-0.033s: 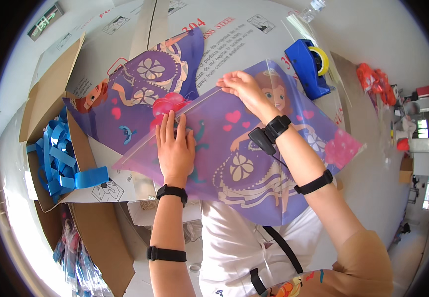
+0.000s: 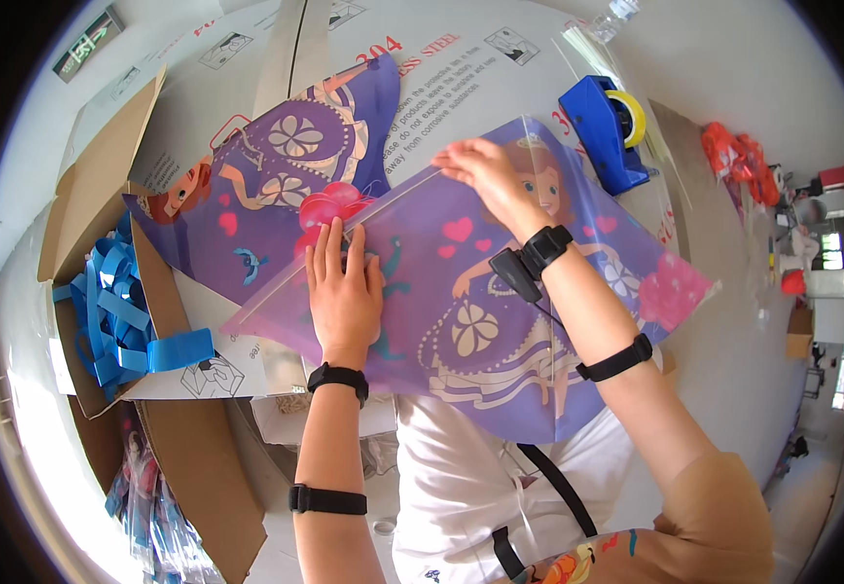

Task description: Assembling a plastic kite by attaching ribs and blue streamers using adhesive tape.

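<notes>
A purple sheet (image 2: 529, 341) printed with a cartoon princess, hearts and flowers lies in front of me inside what looks like a clear plastic sleeve. Its near corner hangs past the table edge over my lap. My left hand (image 2: 344, 297) rests flat on the sheet's left part, fingers stretched out near the upper edge. At that same edge, further right, my right hand (image 2: 485, 175) lies with its fingers extended; nothing is seen gripped in it. A second purple printed sheet (image 2: 276, 165) lies beyond, partly under the first, with a pink balloon-like print (image 2: 334, 206) beside the overlap.
A blue tape dispenser (image 2: 605, 136) with yellow tape stands at the far right of the table (image 2: 461, 107). On the left is a cardboard box (image 2: 159, 282) of blue ribbon (image 2: 115, 311). Below it, another box (image 2: 198, 477) holds plastic-wrapped items. A clear bottle (image 2: 616, 15) stands far back.
My right hand has shifted slightly to the right along the sheet's upper edge. The left hand and both sheets stay where they were.
</notes>
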`<state>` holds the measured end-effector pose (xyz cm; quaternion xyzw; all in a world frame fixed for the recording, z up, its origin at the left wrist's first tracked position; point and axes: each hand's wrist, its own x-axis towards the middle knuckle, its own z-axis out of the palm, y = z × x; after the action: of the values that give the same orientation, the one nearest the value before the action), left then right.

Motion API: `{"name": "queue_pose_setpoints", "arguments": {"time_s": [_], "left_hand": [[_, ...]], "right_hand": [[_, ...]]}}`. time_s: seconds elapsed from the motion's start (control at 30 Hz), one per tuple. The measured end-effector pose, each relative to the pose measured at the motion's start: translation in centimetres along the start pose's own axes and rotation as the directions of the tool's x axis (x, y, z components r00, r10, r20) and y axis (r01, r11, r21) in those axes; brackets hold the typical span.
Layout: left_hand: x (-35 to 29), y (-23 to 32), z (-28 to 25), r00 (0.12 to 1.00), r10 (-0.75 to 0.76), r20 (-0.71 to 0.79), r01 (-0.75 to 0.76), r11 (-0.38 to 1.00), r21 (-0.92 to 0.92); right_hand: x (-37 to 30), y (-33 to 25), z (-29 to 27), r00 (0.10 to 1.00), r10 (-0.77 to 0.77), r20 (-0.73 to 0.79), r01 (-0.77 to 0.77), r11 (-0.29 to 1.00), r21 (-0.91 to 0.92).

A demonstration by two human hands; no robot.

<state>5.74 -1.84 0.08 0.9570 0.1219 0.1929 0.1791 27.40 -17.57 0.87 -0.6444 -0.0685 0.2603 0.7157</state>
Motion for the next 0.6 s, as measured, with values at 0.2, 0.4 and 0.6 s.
{"name": "queue_pose_setpoints", "arguments": {"time_s": [0.2, 0.4, 0.6], "left_hand": [[0.3, 0.3, -0.3, 1.0, 0.011, 0.011, -0.011, 1.0, 0.019], [0.5, 0.8, -0.2, 1.0, 0.009, 0.016, -0.009, 1.0, 0.008], [0.2, 0.3, -0.4, 1.0, 0.022, 0.007, -0.022, 0.999, 0.032]], "right_hand": [[-0.6, 0.1, -0.6, 0.992, -0.111, -0.054, 0.1, 0.981, -0.169], [-1.1, 0.2, -2.1, 0.978, -0.179, -0.106, 0.148, 0.956, -0.252], [-5.8, -5.1, -9.6, 0.713, -0.677, -0.182, 0.403, 0.608, -0.684]]}}
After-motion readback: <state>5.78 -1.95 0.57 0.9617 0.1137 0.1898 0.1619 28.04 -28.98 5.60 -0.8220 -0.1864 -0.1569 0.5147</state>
